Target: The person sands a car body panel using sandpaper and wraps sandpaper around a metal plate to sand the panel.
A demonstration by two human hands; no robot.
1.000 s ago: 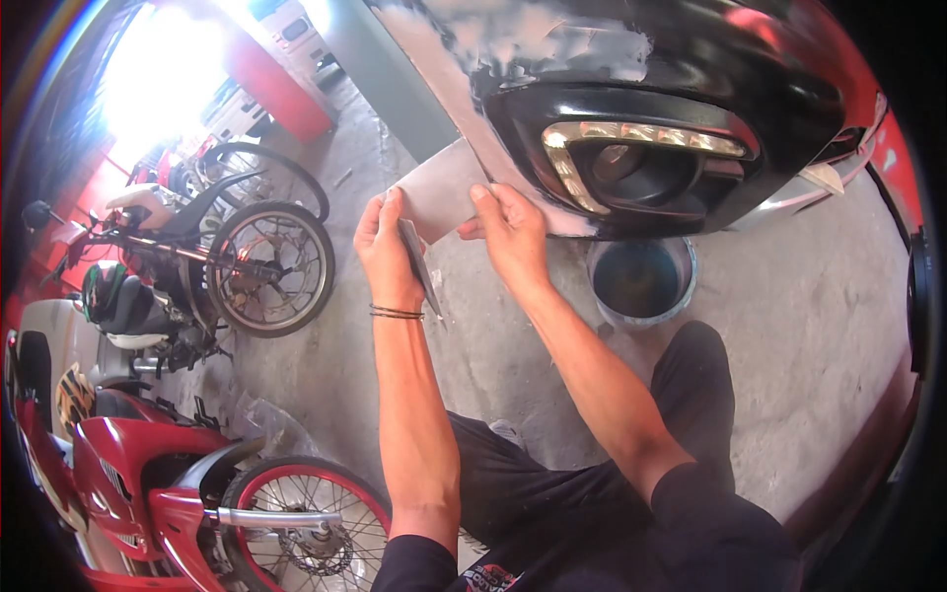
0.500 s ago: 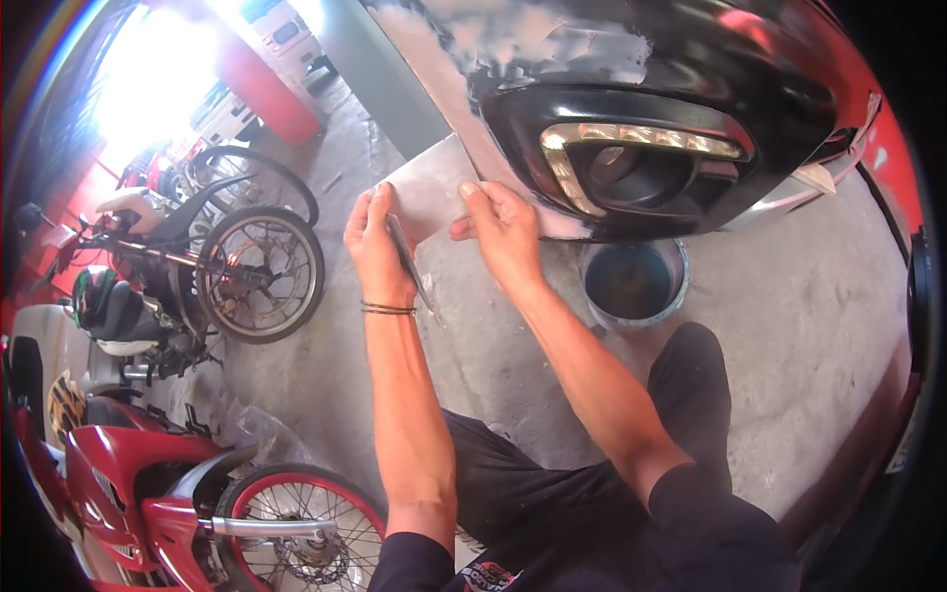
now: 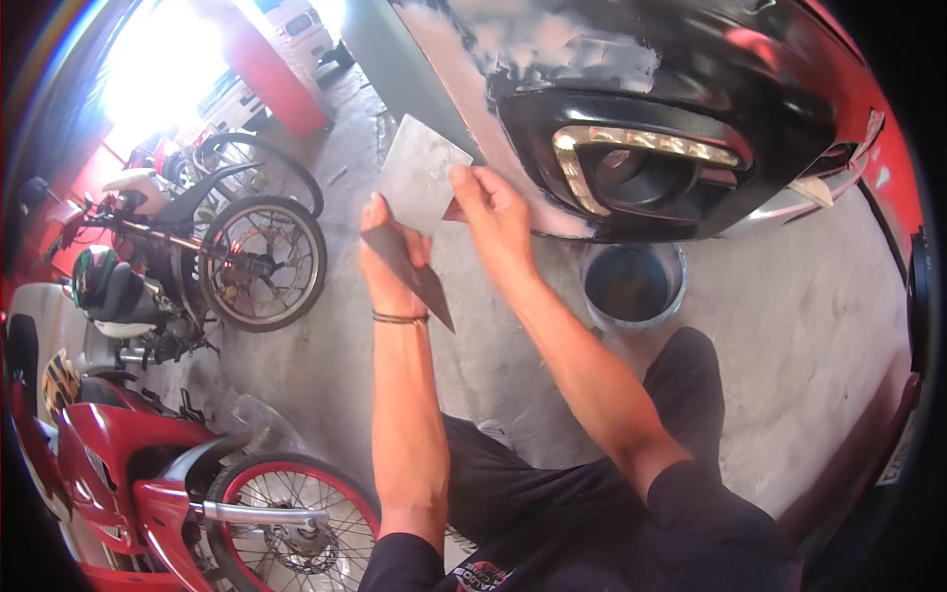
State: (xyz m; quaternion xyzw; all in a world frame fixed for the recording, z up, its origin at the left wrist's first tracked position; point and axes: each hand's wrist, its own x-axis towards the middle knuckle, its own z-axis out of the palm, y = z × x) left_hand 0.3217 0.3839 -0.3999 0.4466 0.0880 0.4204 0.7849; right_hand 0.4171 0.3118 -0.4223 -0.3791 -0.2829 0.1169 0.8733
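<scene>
My right hand pinches a pale grey sheet of sandpaper by its right edge, thumb on top. A reddish-brown underside shows below that thumb. My left hand holds a second, dark brown piece of sandpaper, which lies slanted across the palm with a corner pointing down toward the wrist. The left thumb tip is close to the pale sheet's lower left edge; whether they touch I cannot tell. Just beyond my right hand is a black car bumper with pale filler patches and a lamp surround.
A bucket of dark liquid stands on the concrete floor below the bumper. At left are a motorcycle and a red motorcycle with a red-rimmed wheel. A grey post rises behind the sheet.
The left hand has turned, so the brown sandpaper, earlier seen nearly edge-on, now shows its face. The left fingers have shifted down the pale sheet, which has tilted.
</scene>
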